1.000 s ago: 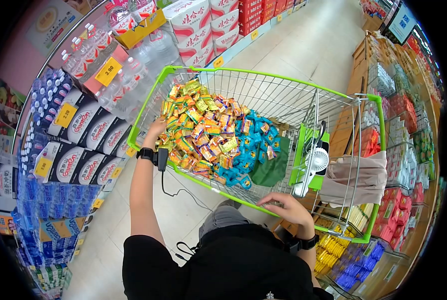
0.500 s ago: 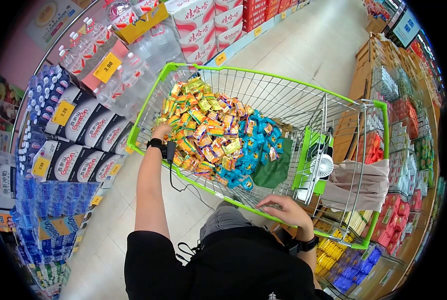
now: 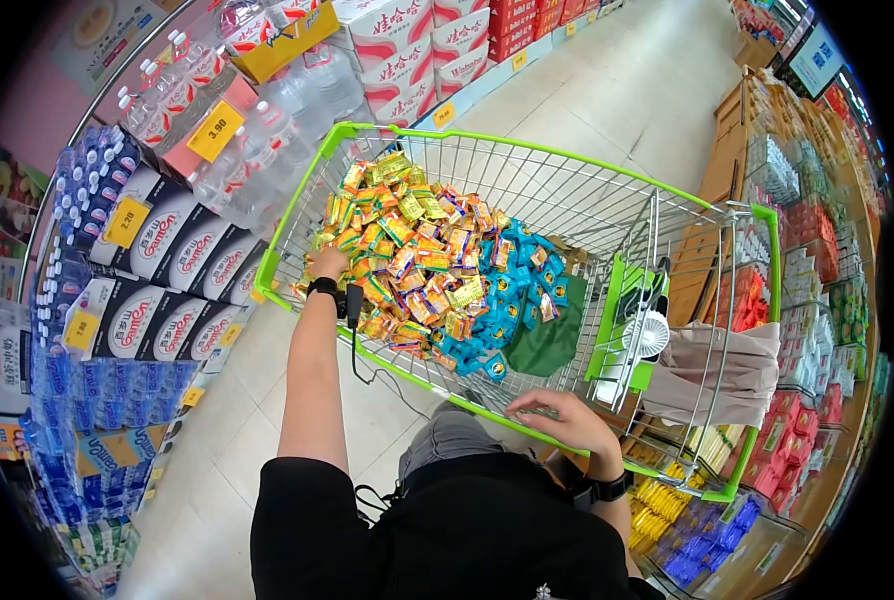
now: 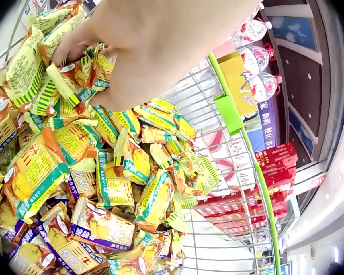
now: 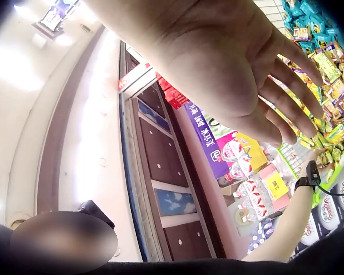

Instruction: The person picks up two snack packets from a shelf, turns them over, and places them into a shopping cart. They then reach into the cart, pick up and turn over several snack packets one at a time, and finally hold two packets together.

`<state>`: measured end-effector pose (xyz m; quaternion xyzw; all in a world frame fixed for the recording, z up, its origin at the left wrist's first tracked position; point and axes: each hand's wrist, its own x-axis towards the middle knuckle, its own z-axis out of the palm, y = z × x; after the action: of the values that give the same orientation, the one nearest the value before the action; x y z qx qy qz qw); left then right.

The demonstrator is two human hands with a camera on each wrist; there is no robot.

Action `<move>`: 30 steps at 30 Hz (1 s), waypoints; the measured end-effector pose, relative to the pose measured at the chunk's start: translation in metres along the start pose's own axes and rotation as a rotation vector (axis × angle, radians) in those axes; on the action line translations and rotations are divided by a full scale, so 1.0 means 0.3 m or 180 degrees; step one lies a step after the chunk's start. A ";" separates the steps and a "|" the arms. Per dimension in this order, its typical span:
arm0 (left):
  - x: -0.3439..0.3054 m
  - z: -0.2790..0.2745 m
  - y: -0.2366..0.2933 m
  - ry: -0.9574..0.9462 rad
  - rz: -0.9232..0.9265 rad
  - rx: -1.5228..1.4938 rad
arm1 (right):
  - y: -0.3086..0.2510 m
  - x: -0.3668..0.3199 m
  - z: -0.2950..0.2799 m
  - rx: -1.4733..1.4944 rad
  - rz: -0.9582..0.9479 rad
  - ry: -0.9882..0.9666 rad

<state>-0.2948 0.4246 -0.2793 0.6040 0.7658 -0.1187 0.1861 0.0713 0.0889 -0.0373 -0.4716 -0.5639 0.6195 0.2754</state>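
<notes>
My left hand (image 3: 329, 266) is down in the left side of a heap of small yellow-orange snack packets (image 3: 422, 250) inside a shopping cart (image 3: 557, 158). In the left wrist view its thumb and fingers (image 4: 74, 43) close around a few yellow-green packets (image 4: 71, 86); other fingertips are hidden among them. Blue packets (image 3: 497, 305) lie right of the heap, beside a dark green cloth or bag (image 3: 552, 340). My right hand (image 3: 564, 420) hangs over the cart's near green rim with loosely bent fingers, holding nothing.
On the left are stacked bottled-water packs (image 3: 167, 240) and large bottles. White drink cartons (image 3: 392, 60) stand beyond the cart. A small white fan (image 3: 647, 335) and a beige cloth (image 3: 717, 370) are at the cart's handle end. Shelves of packaged goods (image 3: 807, 300) line the right.
My left hand has shifted a little right and farther into the packets from the heap's left edge. The right hand has barely moved.
</notes>
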 end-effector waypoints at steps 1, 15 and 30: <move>-0.003 0.012 0.004 0.0288 -0.0027 -0.0006 | -0.001 0.000 0.001 -0.0005 -0.0026 -0.0002; 0.030 -0.020 -0.003 -0.0573 0.0192 -0.0755 | 0.015 -0.010 0.005 -0.0026 0.0002 -0.0087; -0.518 -0.478 0.105 -0.0653 0.1393 -0.3342 | -0.007 -0.020 0.022 -0.0177 -0.0081 -0.0049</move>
<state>-0.2534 0.3537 -0.0821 0.5604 0.5574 0.2605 0.5544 0.0675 0.0813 -0.0342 -0.4670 -0.5890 0.6037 0.2656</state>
